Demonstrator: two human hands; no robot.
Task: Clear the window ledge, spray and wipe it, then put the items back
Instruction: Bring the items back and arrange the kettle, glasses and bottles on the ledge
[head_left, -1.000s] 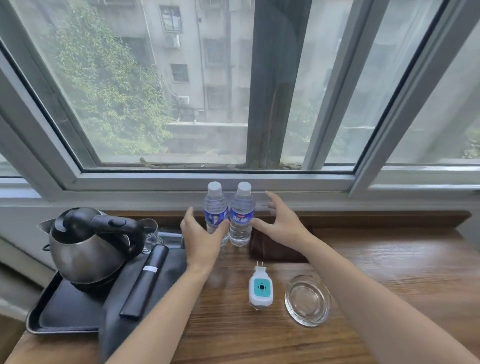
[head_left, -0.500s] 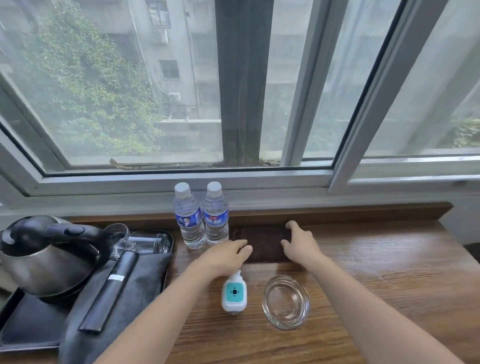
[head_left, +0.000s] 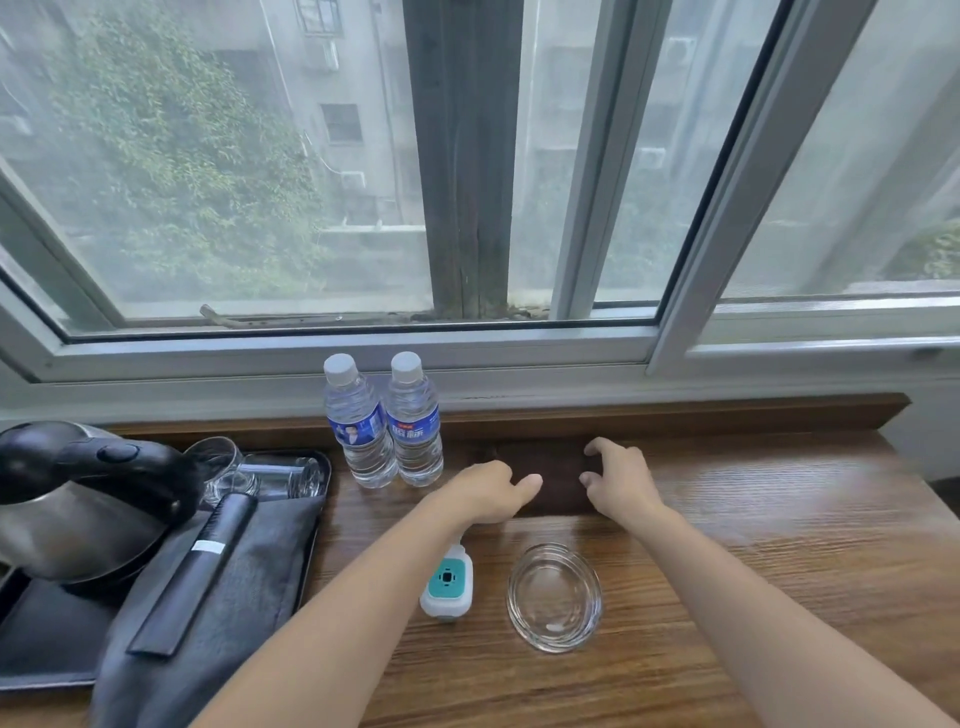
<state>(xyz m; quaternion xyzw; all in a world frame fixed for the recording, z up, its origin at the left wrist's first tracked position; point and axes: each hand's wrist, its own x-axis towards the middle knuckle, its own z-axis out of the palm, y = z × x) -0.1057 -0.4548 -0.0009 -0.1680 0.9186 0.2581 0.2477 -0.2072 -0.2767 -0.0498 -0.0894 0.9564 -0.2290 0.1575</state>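
A dark cloth on the desk is reached for by both hands, fingers loosely curled, nothing held. Two bottles stand just left; wiping judged unfinished.

The ledge holds two water bottles, two drinking glasses, one kettle, one black tray, one glass ashtray, one plug-in device, and two hands.
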